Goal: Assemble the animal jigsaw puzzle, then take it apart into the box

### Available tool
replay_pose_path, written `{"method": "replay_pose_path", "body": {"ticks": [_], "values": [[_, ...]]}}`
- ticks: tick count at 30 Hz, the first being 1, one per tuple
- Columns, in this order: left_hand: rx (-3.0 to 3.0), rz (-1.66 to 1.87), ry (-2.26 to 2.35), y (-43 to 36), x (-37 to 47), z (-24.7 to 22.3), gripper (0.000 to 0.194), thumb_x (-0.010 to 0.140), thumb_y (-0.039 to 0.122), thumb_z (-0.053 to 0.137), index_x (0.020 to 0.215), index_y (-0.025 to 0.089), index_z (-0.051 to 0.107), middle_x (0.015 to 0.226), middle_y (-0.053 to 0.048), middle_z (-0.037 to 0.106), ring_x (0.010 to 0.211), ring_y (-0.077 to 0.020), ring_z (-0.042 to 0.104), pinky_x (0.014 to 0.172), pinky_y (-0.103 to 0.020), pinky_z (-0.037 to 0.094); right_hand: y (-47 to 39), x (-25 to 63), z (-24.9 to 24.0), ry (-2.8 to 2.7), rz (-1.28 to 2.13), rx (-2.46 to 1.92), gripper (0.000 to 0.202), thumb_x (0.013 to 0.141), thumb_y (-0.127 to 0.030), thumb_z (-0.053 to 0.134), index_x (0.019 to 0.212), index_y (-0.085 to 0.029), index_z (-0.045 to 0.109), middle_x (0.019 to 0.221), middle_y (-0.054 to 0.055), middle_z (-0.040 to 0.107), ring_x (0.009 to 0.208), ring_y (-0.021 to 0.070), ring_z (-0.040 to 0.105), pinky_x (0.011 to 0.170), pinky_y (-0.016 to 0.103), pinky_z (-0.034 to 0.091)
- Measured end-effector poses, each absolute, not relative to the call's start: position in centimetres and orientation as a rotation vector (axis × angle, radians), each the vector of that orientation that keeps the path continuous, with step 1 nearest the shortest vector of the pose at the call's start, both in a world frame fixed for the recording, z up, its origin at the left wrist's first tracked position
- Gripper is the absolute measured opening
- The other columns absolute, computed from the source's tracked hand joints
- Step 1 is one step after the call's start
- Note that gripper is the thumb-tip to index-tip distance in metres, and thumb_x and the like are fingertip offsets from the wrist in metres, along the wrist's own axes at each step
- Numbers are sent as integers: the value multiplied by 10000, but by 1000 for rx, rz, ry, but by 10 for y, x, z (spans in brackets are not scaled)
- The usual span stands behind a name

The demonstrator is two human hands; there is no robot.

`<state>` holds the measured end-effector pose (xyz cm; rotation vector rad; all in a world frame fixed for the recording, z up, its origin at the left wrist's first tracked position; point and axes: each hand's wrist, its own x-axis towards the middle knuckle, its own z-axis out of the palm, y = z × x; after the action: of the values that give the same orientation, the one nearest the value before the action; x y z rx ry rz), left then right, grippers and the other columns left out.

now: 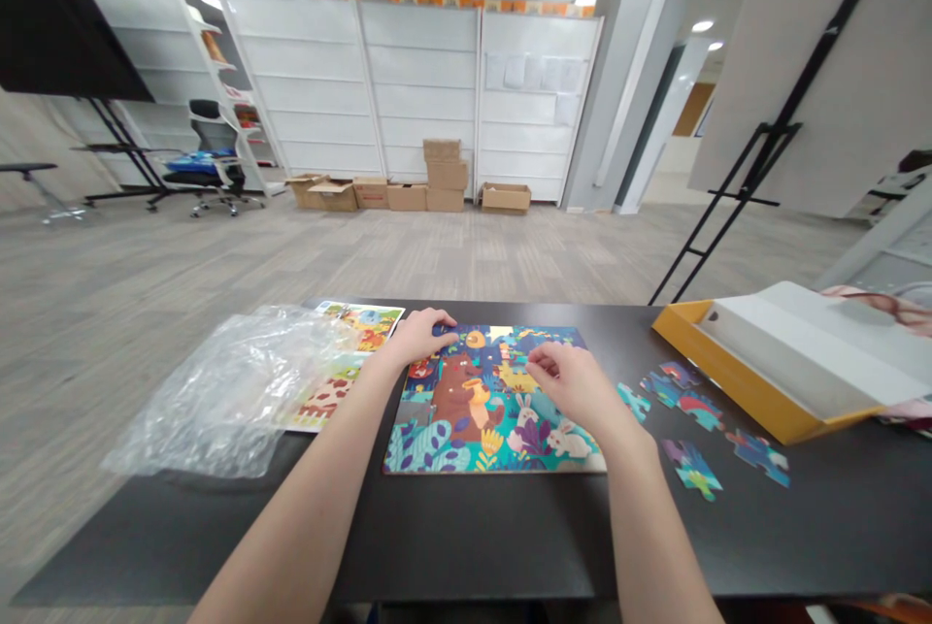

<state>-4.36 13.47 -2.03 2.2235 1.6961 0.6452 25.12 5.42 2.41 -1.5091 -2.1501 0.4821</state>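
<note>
A colourful jigsaw puzzle (466, 410) with a bear, rabbits and leaves lies flat on the black table in front of me. My left hand (422, 335) rests at its upper left edge, fingers stretched out and holding nothing. Over the right part of the puzzle is my right hand (564, 372), its thumb and fingertips pinched together. Whatever may be between those fingertips is hidden. Several loose puzzle pieces (699, 408) lie on the table to the right of my right forearm, and one teal piece (633, 401) sits close to the wrist.
Crumpled clear plastic bags (225, 391) cover part of a picture sheet (327, 391) on the left. An open yellow box (764, 381) with a white inside stands at the right. Beyond the black table (495, 537) are cardboard boxes (444, 176) and a whiteboard stand (757, 158).
</note>
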Motion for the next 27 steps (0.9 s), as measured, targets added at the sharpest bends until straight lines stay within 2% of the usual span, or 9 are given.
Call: {"method": "replay_pose_path", "body": {"ticks": [5, 11, 14, 17, 21, 27], "values": [[2216, 663, 1672, 136, -47, -21, 395, 804, 490, 670, 1093, 235, 758, 1135, -82, 741, 1095, -285, 669, 1023, -414, 491, 54, 253, 22, -2158, 506, -1496, 120, 894, -231, 590, 882, -203, 705, 869, 56, 772, 790, 202, 708, 732, 305, 505], [2176, 694, 1589, 136, -56, -16, 391, 894, 367, 498, 1160, 202, 732, 1202, -62, 749, 1124, -236, 684, 1030, -349, 504, 52, 254, 25, -2128, 533, -1534, 123, 895, -212, 589, 923, -196, 708, 900, 67, 779, 835, 215, 722, 772, 315, 519], [2156, 700, 1595, 134, -58, -16, 412, 866, 403, 546, 1172, 187, 719, 1207, -74, 748, 1102, -240, 696, 1012, -349, 523, 52, 254, 26, -2138, 546, -1528, 127, 899, -213, 586, 922, -189, 708, 909, 76, 779, 848, 219, 722, 776, 316, 521], [2166, 689, 1600, 133, -58, -18, 462, 822, 433, 612, 1207, 196, 704, 1277, -87, 717, 1173, -263, 666, 1065, -380, 491, 53, 254, 25, -2149, 556, -1515, 127, 902, -219, 583, 916, -182, 704, 906, 83, 776, 844, 218, 718, 772, 314, 522], [2191, 659, 1610, 133, -56, -17, 485, 813, 443, 614, 1218, 193, 706, 1306, -106, 698, 1236, -284, 628, 1118, -409, 441, 53, 254, 23, -2172, 567, -1499, 119, 902, -226, 580, 893, -190, 693, 885, 75, 772, 809, 206, 711, 765, 308, 519], [2183, 640, 1653, 130, -54, -13, 493, 815, 445, 617, 1231, 193, 698, 1315, -103, 690, 1229, -274, 629, 1111, -382, 446, 54, 255, 21, -2182, 571, -1478, 119, 899, -243, 586, 866, -200, 693, 868, 69, 775, 789, 204, 707, 751, 311, 517]]}}
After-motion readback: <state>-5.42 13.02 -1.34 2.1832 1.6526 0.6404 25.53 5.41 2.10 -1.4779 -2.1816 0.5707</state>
